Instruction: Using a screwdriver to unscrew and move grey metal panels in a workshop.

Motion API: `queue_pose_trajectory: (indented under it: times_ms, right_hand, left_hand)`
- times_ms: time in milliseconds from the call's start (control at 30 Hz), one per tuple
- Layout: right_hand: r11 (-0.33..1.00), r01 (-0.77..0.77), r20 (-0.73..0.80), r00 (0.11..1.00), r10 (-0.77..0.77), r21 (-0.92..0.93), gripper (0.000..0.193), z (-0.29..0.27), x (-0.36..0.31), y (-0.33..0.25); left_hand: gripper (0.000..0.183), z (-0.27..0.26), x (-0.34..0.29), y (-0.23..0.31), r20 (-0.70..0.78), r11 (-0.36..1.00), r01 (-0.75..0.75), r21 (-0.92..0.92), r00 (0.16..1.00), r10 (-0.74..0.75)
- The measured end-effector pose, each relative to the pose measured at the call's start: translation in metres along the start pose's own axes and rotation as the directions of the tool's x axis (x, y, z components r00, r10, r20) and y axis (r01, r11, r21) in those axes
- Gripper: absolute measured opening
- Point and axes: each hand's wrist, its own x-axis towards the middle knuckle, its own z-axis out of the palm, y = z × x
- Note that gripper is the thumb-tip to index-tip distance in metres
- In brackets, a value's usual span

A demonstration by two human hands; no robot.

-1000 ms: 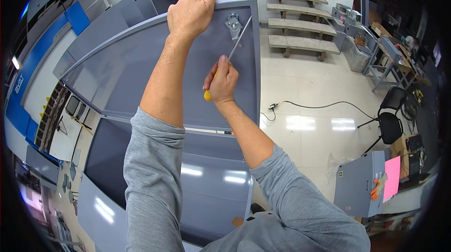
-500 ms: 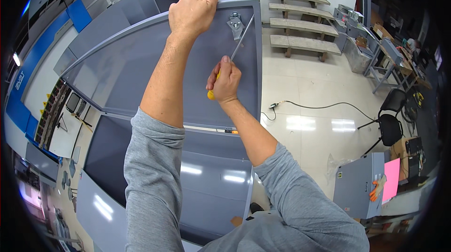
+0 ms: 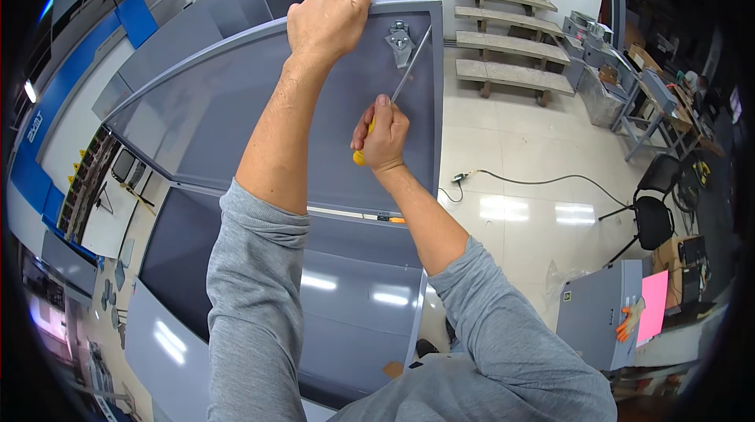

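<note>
A grey metal cabinet door panel [image 3: 204,115] fills the upper left and middle of the view. My left hand [image 3: 322,21] is closed over its top edge. My right hand [image 3: 381,135] grips a screwdriver [image 3: 397,88] with a yellow handle. Its long shaft slants up to a small metal latch bracket [image 3: 399,40] bolted near the panel's upper right corner. Both sleeves are grey.
A grey cabinet body [image 3: 346,296] lies below the panel, with a small orange-handled tool [image 3: 389,219] on its ledge. A black cable [image 3: 535,182] runs over the glossy floor. Wooden pallets [image 3: 511,68] lie beyond. A black chair [image 3: 657,210] and a grey box [image 3: 602,312] stand at right.
My right hand has shifted slightly on the screwdriver handle; the shaft stays at the bracket. My left hand keeps its hold on the panel's edge.
</note>
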Motion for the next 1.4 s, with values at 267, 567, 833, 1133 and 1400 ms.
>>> queue_pose_trajectory:
  times_ms: [267, 567, 833, 1133, 1400]
  right_hand:
    - [0.999, -0.014, 0.006, 1.0, 0.014, -0.031, 0.046, -0.001, -0.005, -0.008]
    - [0.948, -0.31, -0.035, 0.949, 0.313, 0.071, 0.041, 0.013, -0.079, -0.057]
    - [0.966, -0.257, -0.282, 0.928, 0.243, -0.013, 0.039, -0.053, -0.069, -0.096]
    - [0.412, -0.724, 0.044, 0.52, 0.853, 0.553, 0.041, -0.056, -0.081, -0.123]
    - [0.144, -0.812, 0.253, 0.337, 0.907, 0.565, 0.04, -0.065, -0.114, -0.142]
  left_hand:
    - [0.059, 0.006, 0.003, -0.006, -0.029, 1.0, -0.006, 0.018, 1.0, 0.007]
    - [0.067, 0.003, -0.002, -0.006, -0.063, 0.991, 0.085, -0.102, 0.994, -0.091]
    - [0.059, -0.016, -0.035, -0.002, -0.181, 0.981, 0.066, -0.182, 0.978, -0.1]
    - [0.047, -0.051, -0.107, -0.001, -0.379, 0.985, -0.041, -0.17, 0.925, -0.027]
    - [0.041, -0.079, -0.187, -0.002, -0.506, 0.987, -0.046, -0.156, 0.862, -0.04]
